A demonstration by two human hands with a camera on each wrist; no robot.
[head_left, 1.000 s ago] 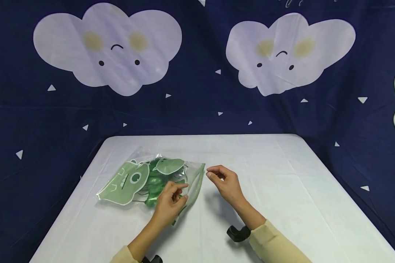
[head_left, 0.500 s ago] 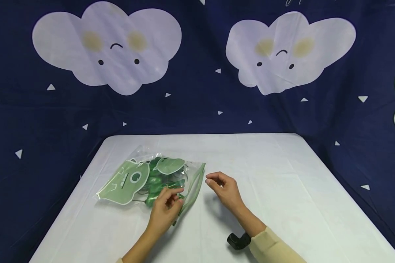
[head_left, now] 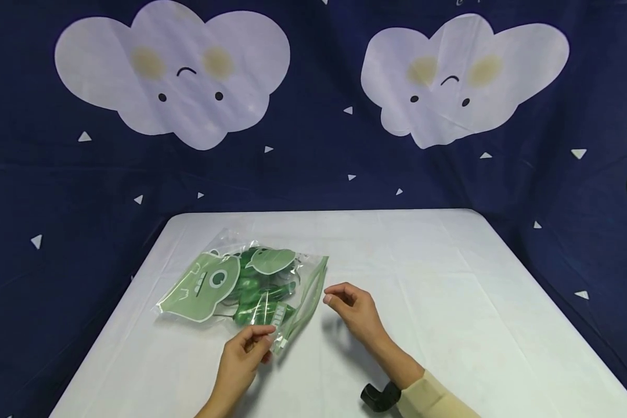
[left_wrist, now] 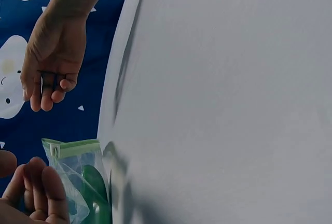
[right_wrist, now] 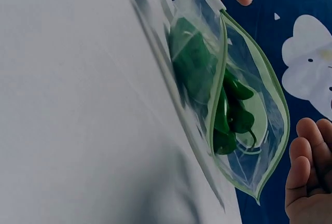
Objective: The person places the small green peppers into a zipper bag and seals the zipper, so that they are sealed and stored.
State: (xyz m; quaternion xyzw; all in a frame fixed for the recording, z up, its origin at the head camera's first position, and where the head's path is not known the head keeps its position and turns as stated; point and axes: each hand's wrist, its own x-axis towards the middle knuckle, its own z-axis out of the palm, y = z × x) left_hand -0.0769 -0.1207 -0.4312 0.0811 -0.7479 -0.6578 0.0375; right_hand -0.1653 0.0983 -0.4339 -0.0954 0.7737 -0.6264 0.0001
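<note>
A clear zip bag [head_left: 309, 290] with green cartoon prints lies on the table's left half. Several green peppers [head_left: 253, 313] are inside it. In the right wrist view the green-edged mouth [right_wrist: 285, 105] gapes, with a white slider [right_wrist: 215, 2] at its far end. My left hand [head_left: 238, 364] hovers at the bag's near corner with loosely bent fingers; nothing shows between them, and I cannot tell whether they touch the plastic. Just right of the bag's mouth, my right hand [head_left: 356, 310] hangs apart from it, fingers relaxed, holding nothing.
The bag rests on a white-covered table [head_left: 449, 313]. A dark blue curtain [head_left: 313, 174] with clouds and small triangles hangs behind the far edge. A black band device [head_left: 380, 397] sits on the right wrist.
My left hand has drawn back toward me and left, away from over the bag, uncovering more peppers. My right hand has come slightly nearer to me. The bag has barely moved.
</note>
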